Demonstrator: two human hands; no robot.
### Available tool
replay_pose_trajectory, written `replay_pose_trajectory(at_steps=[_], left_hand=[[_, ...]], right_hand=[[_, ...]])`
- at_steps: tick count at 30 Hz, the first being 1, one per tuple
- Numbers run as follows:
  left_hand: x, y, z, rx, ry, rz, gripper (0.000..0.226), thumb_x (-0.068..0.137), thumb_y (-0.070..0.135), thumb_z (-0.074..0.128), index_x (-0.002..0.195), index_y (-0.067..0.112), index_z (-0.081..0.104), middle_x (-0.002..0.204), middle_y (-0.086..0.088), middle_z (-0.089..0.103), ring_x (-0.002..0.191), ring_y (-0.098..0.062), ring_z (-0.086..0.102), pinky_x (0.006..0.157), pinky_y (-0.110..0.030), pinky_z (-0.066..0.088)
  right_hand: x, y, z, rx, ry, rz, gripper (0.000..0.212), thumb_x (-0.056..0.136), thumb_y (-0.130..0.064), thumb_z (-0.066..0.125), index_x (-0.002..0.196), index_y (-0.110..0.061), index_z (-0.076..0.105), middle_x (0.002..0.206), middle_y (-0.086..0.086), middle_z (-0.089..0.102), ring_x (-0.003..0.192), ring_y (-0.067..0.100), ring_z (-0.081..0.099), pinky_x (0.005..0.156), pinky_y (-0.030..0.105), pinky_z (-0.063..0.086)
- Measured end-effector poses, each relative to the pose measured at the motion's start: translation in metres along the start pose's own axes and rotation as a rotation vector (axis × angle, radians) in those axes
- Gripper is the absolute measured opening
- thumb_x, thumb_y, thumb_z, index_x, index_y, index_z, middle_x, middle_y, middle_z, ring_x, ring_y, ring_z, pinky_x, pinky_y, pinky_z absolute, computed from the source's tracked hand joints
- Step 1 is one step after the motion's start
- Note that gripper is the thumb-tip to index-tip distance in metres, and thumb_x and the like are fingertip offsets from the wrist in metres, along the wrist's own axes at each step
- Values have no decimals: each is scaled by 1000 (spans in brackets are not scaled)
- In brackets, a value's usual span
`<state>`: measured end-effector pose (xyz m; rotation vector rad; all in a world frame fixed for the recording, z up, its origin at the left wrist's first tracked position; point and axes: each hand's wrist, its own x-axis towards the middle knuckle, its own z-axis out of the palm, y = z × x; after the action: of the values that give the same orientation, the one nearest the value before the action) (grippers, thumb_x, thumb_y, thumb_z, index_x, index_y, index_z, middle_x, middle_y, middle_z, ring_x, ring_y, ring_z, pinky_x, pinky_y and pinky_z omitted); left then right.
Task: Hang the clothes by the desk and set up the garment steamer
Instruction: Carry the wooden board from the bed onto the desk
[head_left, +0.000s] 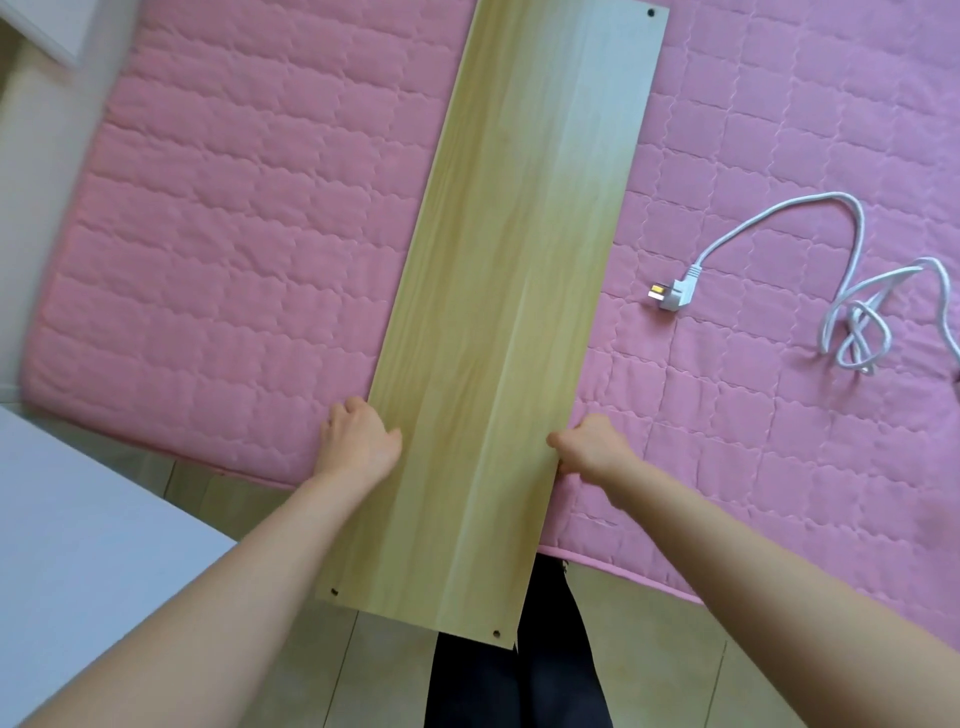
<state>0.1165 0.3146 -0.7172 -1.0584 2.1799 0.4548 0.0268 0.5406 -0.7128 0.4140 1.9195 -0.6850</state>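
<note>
Head view: hands (361, 441) (592, 447) grip board (519, 260) edges over bed (234, 234).

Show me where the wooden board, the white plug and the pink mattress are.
wooden board (498, 312): head view, middle of its top face.
white plug (670, 296): head view, on the plug body.
pink mattress (234, 234): head view, bare quilted surface left of the board.

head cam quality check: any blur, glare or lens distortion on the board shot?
Head view: motion blur smears the left edge, where the pink mattress border goes soft; a pale glare washes the far right of the wooden board; wide-angle stretch enlarges the forearms near the bottom; both hands, left hand and right hand, and the white power cord stay sharp.
</note>
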Motion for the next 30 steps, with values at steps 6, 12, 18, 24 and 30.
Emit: replay_pose_trajectory(at_steps=[6, 12, 18, 24, 30], left_hand=[[45, 35, -29, -71, 72, 171, 53, 89, 25, 55, 129, -7, 40, 133, -27, 42, 125, -42, 39, 104, -44, 33], [69, 63, -47, -311, 26, 127, 53, 83, 29, 55, 131, 7, 48, 132, -18, 44, 121, -36, 46, 101, -43, 40], [65, 60, -41, -379, 35, 76, 61, 81, 27, 58, 138, 11, 42, 134, -17, 45, 123, -34, 45, 103, -41, 39], [62, 41, -39, -497, -15, -6, 62, 69, 28, 60, 128, 10, 50, 122, -14, 60, 113, -31, 56, 96, -42, 47], [33, 14, -27, -544, -17, -87, 9, 82, 18, 66, 86, 16, 58, 98, -9, 64, 93, -27, 61, 80, -31, 46]], right_hand=[[23, -54, -46, 228, 25, -7, 11, 87, -13, 48, 77, -10, 54, 88, 14, 57, 79, 23, 53, 77, 38, 47], [32, -82, -54, 178, 119, -63, 8, 85, -15, 50, 87, -10, 55, 97, 15, 59, 90, 30, 58, 84, 46, 50], [23, -86, -41, 116, 213, -45, 13, 82, -14, 55, 89, -4, 50, 75, 4, 46, 82, 25, 49, 87, 50, 53], [3, -81, -31, 149, 160, -17, 16, 82, -15, 54, 72, -9, 44, 74, 5, 45, 81, 29, 52, 77, 46, 56], [-11, -40, -9, 244, 65, 60, 12, 77, -17, 55, 78, -5, 53, 79, 11, 55, 71, 29, 57, 80, 50, 56]])
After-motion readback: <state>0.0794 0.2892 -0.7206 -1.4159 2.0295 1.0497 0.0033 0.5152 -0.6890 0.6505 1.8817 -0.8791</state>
